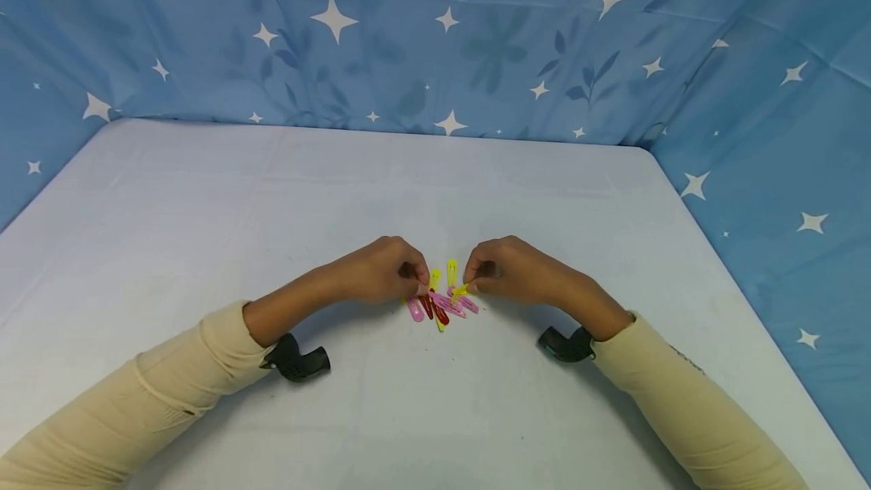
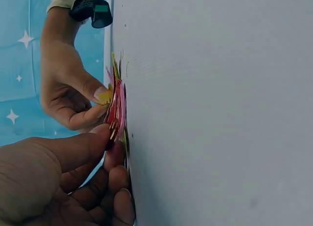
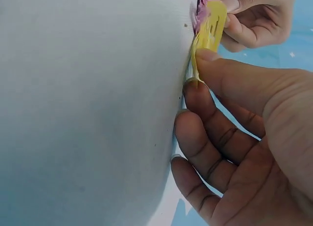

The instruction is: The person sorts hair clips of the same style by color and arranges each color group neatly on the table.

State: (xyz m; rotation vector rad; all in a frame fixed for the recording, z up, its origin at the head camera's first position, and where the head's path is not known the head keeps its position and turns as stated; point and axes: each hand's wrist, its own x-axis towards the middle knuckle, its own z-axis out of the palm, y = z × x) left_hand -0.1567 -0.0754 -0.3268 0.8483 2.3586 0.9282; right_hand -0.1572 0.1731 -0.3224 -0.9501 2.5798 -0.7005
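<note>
Several snap hair clips in pink, red and yellow lie in a loose heap on the white table, between the two hands. My right hand (image 1: pixel 513 272) pinches a yellow hair clip (image 3: pixel 213 28) by one end, between thumb and index finger. At the left of the heap, my left hand (image 1: pixel 382 271) pinches a red hair clip (image 2: pixel 113 130) between thumb and index fingertip. A pink clip (image 1: pixel 415 311) lies below the left fingertips, and another yellow clip (image 1: pixel 452 272) lies flat behind the heap. The heap's clips overlap, so some are partly hidden.
White cloth covers the table (image 1: pixel 408 414). A blue curtain (image 1: pixel 381 59) with white stars hangs behind it and along the right side. Black wrist cameras, left (image 1: pixel 299 360) and right (image 1: pixel 566 344), stick out below the sleeves, close over the cloth.
</note>
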